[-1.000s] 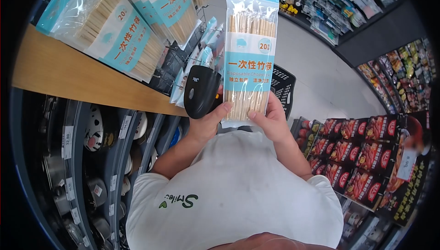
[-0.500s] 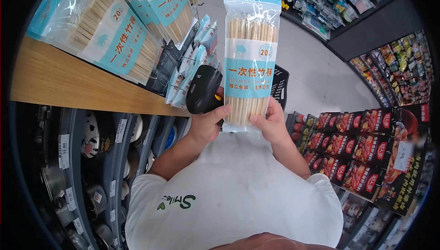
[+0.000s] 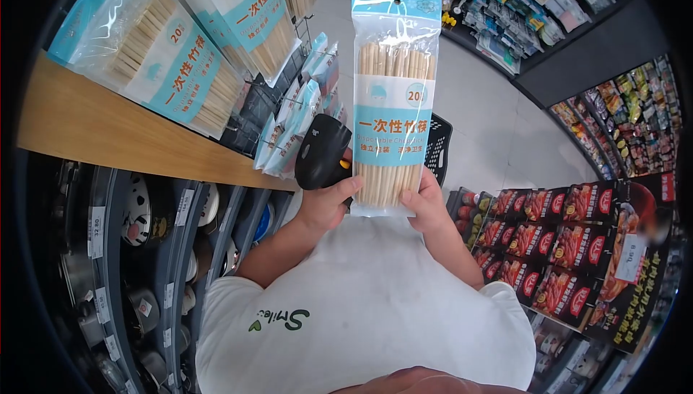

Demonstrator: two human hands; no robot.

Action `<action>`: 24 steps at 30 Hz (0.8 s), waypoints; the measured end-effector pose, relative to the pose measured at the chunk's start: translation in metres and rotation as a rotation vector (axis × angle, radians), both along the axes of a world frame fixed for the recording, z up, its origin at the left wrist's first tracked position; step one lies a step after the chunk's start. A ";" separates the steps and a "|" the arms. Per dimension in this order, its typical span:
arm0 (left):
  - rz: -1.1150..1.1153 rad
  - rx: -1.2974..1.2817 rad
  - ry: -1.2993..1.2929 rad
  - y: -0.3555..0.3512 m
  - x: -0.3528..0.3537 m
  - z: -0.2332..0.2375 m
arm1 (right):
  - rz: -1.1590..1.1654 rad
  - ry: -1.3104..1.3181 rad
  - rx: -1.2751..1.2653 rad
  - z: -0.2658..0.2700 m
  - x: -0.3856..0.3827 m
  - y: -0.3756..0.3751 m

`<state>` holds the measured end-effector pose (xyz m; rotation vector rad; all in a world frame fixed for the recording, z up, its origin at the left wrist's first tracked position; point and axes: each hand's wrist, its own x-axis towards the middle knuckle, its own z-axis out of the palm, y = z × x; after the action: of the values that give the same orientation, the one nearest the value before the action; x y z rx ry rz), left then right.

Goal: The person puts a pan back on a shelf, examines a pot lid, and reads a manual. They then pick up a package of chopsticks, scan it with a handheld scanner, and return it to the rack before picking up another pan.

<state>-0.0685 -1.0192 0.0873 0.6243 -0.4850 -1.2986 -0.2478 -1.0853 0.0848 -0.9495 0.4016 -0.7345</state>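
A clear pack of disposable bamboo chopsticks with a blue and white label stands upright in front of my chest. My left hand is closed around a black barcode scanner with an orange trigger, and its thumb presses the pack's lower left edge. My right hand grips the lower right edge, thumb on the front and fingers behind. Part of the left fingers is hidden behind the scanner and pack.
More chopstick packs hang above a wooden ledge at left. Smaller packets hang beside them. Pans sit on shelves below. A black basket is behind the pack. Red-and-black food boxes stand at right.
The whole view has shifted slightly, so the pack and both hands appear a little lower. Both hands keep the same hold on the pack and scanner.
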 end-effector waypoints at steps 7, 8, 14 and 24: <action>0.066 -0.023 -0.056 0.004 -0.010 -0.002 | 0.068 -0.029 -0.057 0.000 -0.007 -0.009; 0.077 -0.030 -0.062 0.005 -0.011 -0.001 | 0.078 -0.035 -0.063 0.000 -0.008 -0.011; 0.132 -0.071 -0.230 0.008 -0.011 -0.006 | 0.144 -0.022 -0.062 -0.005 -0.009 -0.020; 0.315 0.076 -0.684 0.025 -0.011 0.009 | 0.213 -0.041 -0.104 -0.021 0.002 -0.029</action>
<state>-0.0792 -0.9940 0.0960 1.1676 -0.8557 -0.7835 -0.2458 -1.1147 0.0637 -1.0555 0.2230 -0.5840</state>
